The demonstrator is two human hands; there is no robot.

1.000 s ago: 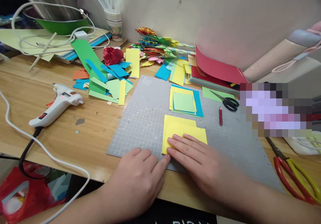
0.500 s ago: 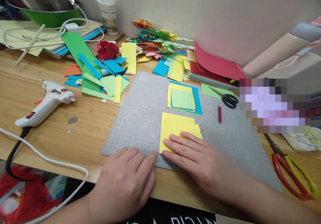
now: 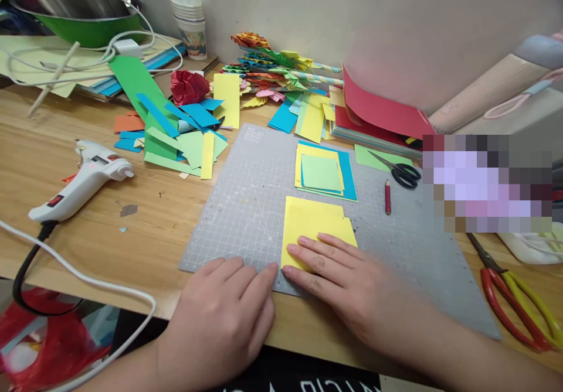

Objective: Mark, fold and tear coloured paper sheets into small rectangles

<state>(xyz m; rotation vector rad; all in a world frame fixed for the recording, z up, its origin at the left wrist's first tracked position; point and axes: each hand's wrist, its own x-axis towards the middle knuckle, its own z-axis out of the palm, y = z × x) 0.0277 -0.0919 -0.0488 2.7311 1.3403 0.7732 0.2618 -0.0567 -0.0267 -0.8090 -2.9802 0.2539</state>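
A folded-looking sheet of yellow paper lies on the grey cutting mat, its top right corner notched. My right hand rests flat over its lower part, fingers stretched out and hiding some of it. My left hand is closed in a loose fist at the mat's near edge, with nothing showing in it. Its index fingertip is close beside the sheet's lower left corner. Farther back on the mat, a pile of yellow, blue and light green paper squares lies with the light green on top.
Black scissors and a red pencil lie right. Red-and-yellow-handled scissors lie by the mat's right edge. A white glue gun sits left, its cord trailing frontward. Paper scraps and paper flowers lie behind.
The whole view has shifted very slightly. Both hands and the yellow paper keep the same places on the mat.
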